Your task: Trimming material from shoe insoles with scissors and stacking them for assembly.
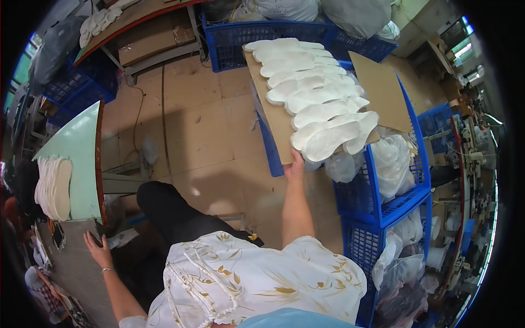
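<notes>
At the near corner of a brown cardboard sheet [272,128], my right hand [295,165] closes on the edge, thumb uppermost and the other fingers largely hidden. Rows of white shoe insoles [322,112] lie overlapping on that sheet, which rests over the blue crates. My left hand [98,251] is open, its fingers spread at the edge of a grey tabletop [82,284], beside a small dark object I cannot make out. Beyond it, a stack of cream insoles [53,188] leans together on the pale green tabletop [79,156].
Blue plastic crates [358,191] holding bagged material stand at my right, with another cardboard piece [380,90] propped on them. More blue crates [232,46] line the far side. A workbench [147,27] carries white pieces at far left. A cable [143,104] crosses the tiled floor.
</notes>
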{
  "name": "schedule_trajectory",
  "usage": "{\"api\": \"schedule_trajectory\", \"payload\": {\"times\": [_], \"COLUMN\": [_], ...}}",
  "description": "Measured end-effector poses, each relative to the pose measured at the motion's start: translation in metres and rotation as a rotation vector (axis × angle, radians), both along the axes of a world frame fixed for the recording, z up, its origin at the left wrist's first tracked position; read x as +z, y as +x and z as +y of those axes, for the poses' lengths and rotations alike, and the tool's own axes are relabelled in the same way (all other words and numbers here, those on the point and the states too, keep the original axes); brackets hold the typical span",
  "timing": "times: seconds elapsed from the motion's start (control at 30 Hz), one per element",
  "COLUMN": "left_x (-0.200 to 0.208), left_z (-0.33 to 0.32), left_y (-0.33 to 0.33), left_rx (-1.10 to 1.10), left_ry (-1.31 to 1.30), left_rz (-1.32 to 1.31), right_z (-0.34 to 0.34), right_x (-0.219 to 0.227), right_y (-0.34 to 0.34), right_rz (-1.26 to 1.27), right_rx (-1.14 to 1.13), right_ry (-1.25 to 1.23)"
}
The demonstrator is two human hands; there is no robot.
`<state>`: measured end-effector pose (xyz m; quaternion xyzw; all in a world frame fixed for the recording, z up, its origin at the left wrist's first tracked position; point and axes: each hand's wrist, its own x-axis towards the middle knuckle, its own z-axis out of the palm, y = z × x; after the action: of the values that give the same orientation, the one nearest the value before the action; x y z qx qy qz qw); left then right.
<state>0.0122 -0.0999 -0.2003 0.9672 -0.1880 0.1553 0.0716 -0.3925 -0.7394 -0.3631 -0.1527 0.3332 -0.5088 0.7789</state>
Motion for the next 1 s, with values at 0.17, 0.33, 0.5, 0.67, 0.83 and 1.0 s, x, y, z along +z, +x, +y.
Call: {"api": "schedule_trajectory", "payload": {"times": [0.17, 0.33, 0.5, 0.67, 0.83, 1.0], "left_x": [0.000, 0.018, 0.044, 0.045, 0.038, 0.015], "left_z": [-0.008, -0.052, -0.147, -0.241, -0.279, -0.262], "left_y": [0.002, 0.007, -0.009, -0.036, -0.051, -0.039], "left_rx": [-0.026, -0.065, -0.259, -0.548, -0.653, -0.606], "left_ry": [-0.081, -0.195, -0.333, -0.339, -0.332, -0.242], "left_rz": [-0.041, -0.061, 0.019, 0.174, 0.364, 0.439], "right_z": [-0.010, 0.004, 0.013, 0.015, 0.004, -0.031], "right_x": [0.037, 0.067, 0.080, 0.048, 0.028, 0.021], "right_y": [-0.020, -0.059, -0.080, -0.094, -0.119, -0.165], "right_rz": [-0.014, -0.034, -0.112, 0.035, 0.116, 0.118], "right_rx": [-0.051, -0.037, 0.096, 0.051, -0.086, -0.143], "right_ry": [-0.106, -0.128, -0.181, -0.046, 0.094, -0.045]}}
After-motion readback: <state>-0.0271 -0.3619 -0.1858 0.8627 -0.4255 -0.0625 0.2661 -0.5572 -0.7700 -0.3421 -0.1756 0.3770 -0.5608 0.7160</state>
